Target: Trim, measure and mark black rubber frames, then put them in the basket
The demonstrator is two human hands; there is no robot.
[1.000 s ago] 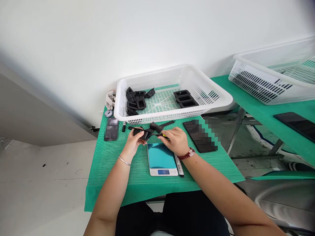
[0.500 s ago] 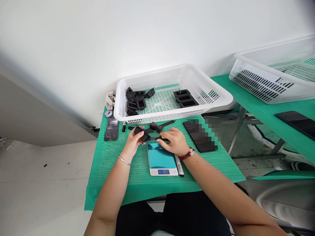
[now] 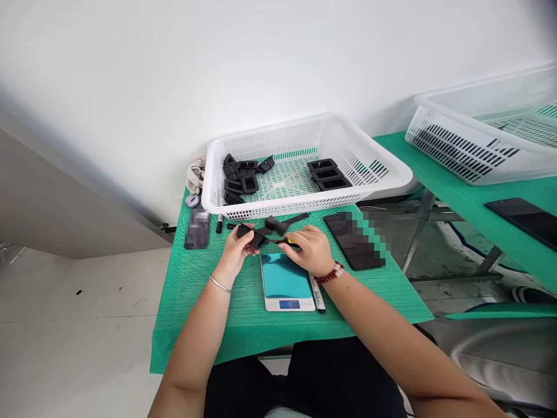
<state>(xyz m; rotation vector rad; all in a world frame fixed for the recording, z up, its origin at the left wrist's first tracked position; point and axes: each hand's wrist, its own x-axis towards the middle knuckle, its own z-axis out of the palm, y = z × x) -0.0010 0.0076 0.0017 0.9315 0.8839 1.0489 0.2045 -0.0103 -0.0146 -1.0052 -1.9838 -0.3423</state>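
My left hand (image 3: 238, 247) is closed around a small black rectangular frame part (image 3: 252, 236), tilted above the table behind the scale. Fingers of my right hand (image 3: 311, 249) wrap a black-and-yellow utility knife (image 3: 290, 241). Its thin tip points left at the part's right end; whether they touch I cannot tell. Just below both hands lies a digital scale (image 3: 287, 277) with a shiny blue-green plate and a lit display. A white marker (image 3: 318, 295) rests along its right side. Behind the hands are a dark lump (image 3: 276, 225) and a long black strip (image 3: 296, 219).
A white plastic basket (image 3: 304, 204) stands at the back, holding loose black parts (image 3: 248, 184) on the left and three lined-up ones (image 3: 327, 174) on the right. A black phone (image 3: 352, 244) lies right of my hands. Another basket (image 3: 461, 139) is on the neighbouring table.
My right hand and the knife have shifted slightly up, and the knife tip sits a little higher by the part's end. The part in my left hand has barely moved.
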